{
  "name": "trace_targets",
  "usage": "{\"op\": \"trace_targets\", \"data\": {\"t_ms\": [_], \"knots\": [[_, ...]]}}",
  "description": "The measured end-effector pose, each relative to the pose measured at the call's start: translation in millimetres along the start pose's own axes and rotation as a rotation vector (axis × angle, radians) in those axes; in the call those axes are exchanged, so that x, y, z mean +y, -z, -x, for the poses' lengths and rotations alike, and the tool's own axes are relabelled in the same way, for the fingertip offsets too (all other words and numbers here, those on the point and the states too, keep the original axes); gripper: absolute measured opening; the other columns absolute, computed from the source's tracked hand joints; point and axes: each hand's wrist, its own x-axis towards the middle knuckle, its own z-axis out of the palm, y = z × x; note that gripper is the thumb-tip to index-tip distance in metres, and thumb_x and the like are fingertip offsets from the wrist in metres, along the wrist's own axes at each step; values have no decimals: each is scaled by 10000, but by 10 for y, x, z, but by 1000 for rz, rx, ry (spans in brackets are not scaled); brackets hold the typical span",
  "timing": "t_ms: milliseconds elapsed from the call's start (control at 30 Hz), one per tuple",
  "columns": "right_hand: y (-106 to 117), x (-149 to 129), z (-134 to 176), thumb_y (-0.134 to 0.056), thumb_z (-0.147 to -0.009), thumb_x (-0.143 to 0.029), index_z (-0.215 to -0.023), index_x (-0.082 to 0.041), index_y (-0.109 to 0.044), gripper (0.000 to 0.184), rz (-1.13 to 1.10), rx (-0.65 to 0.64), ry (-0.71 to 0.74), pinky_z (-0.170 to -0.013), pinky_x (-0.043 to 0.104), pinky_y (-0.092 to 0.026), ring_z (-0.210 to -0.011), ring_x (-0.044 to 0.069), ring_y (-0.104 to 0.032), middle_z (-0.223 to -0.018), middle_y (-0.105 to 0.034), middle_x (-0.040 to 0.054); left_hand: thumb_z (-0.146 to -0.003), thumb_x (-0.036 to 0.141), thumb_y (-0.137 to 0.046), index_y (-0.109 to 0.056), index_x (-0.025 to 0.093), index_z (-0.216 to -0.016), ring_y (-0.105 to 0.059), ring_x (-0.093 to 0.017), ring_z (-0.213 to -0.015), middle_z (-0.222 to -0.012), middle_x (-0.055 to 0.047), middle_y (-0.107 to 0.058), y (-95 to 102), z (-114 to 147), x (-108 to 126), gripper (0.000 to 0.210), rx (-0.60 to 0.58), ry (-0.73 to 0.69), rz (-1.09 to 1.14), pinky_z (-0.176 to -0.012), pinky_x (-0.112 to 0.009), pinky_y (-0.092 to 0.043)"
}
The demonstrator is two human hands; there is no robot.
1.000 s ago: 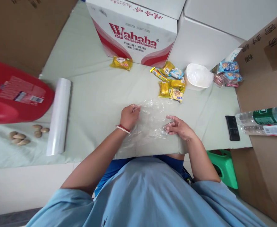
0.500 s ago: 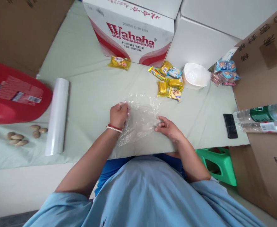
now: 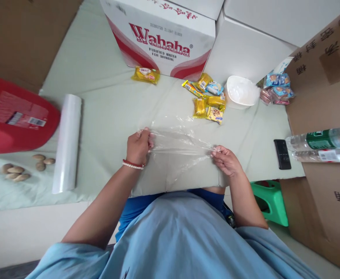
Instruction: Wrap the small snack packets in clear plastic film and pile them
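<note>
A clear plastic bag (image 3: 178, 145) is stretched taut between my two hands, above the cloth-covered table near its front edge. My left hand (image 3: 138, 146) is closed on the bag's left side, thumb on top. At the right side, my right hand (image 3: 225, 159) pinches the film between thumb and fingers. Wrinkles run across the film from one hand to the other. Beyond the bag lies a group of wrapped snacks (image 3: 215, 101), mostly in yellow packets. One more yellow packet (image 3: 146, 75) rests by the Wahaha carton (image 3: 164, 42).
On the left are a plastic roll (image 3: 67, 143), a red container (image 3: 19, 116) and several brown oval objects (image 3: 16, 170). A white bowl (image 3: 241, 93), blue packets (image 3: 277, 83), a black phone (image 3: 282, 154) and bottles (image 3: 321, 139) stand or lie right. A green stool (image 3: 274, 201) is below.
My right hand has moved right and closed on the film. My left hand has shifted slightly left. The loose, crumpled bag is now pulled taut between them.
</note>
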Motion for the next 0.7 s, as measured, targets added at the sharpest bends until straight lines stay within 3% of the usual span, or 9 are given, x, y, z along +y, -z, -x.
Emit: {"op": "trace_targets", "data": {"t_ms": [100, 200, 300, 400, 500, 600, 700], "knots": [[8, 52, -10, -986, -590, -402, -778, -201, -600, 474, 3, 85, 48, -398, 164, -129, -448, 18, -240, -681, -672, -30, -926, 514, -559, -610, 201, -751, -373, -102, -366, -505, 25, -523, 126, 165, -59, 362, -6, 13, 5, -365, -258, -253], [-66, 116, -7, -922, -679, -563, -958, -205, -670, 519, 38, 91, 49, -376, 162, -158, -443, 20, -299, -892, -781, 45, -936, 496, -562, -592, 204, -783, -410, -100, -368, -565, 15, -581, 219, 322, -116, 332, -43, 67, 39, -377, -253, -313], [-182, 157, -16, -809, -749, -721, -1201, -222, -644, 694, -43, -51, -1, -350, 163, -159, -434, 41, -333, -1036, -813, 122, -947, 456, -541, -598, 193, -806, -441, -108, -383, -587, 1, -602, 226, 411, -130, 303, -6, 120, 95, -388, -248, -348], [-270, 160, -39, -584, -794, -910, -1248, -197, -626, 847, -234, -186, -57, -331, 166, -170, -427, 69, -377, -1031, -813, 181, -937, 448, -563, -589, 194, -829, -455, -108, -394, -613, 4, -605, 182, 446, -140, 277, 54, 122, 118, -398, -239, -368], [-310, 161, -29, -434, -798, -982, -1264, -183, -641, 948, -397, -218, -33, -351, 190, -335, -511, 125, -537, -1069, -807, 194, -887, 459, -645, -550, 207, -946, -534, -103, -458, -768, 13, -651, 182, 485, -216, 276, 52, 97, 116, -455, -233, -436], [-320, 203, 11, -631, -756, -912, -1250, -205, -667, 863, -423, -184, 23, -573, 288, -596, -723, 175, -695, -1144, -799, 158, -820, 461, -728, -494, 224, -1097, -653, -133, -650, -1004, -16, -656, 311, 550, -313, 434, 117, -28, 25, -560, -258, -505], [-321, 279, 28, -960, -665, -529, -1161, -220, -713, 635, -277, -63, 48, -769, 296, -642, -789, 143, -728, -1079, -811, 85, -767, 470, -781, -511, 193, -1248, -672, -223, -920, -1194, -116, -618, 532, 617, -267, 618, 364, -299, -332, -668, -331, -538]]}}
